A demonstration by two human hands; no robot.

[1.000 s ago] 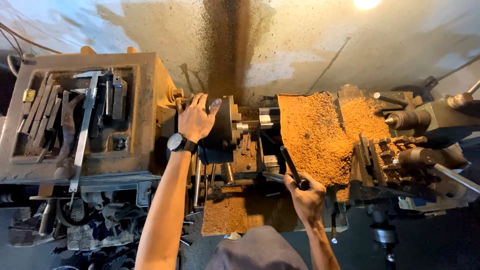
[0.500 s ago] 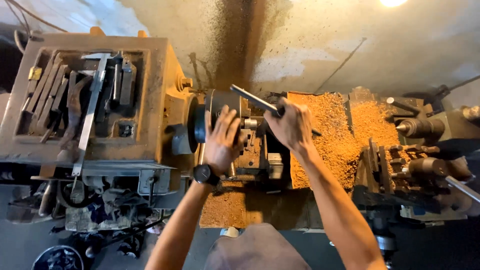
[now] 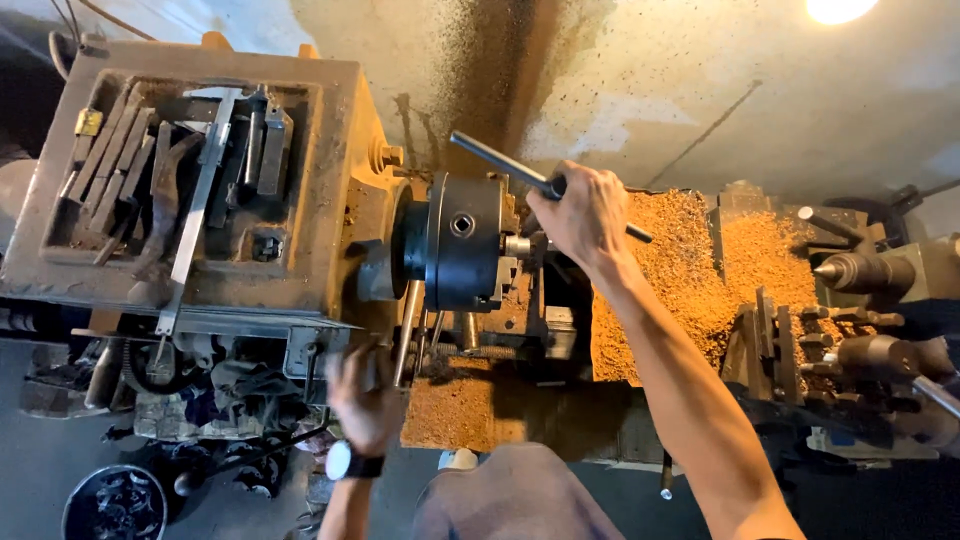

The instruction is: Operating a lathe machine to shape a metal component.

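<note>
While partly hidden, left hand [image 3: 368, 398] low.

Nothing resembling a package, sign or screen is showing anywhere around the hands. One small yellow rectangular tag [image 3: 88, 122] is lying in the tool tray [image 3: 330, 180] atop the machine, well apart from both hands, its face unreadable.

Single head view, looking steeply down, close above lathe [image 3: 330, 200]; no second view.
</note>
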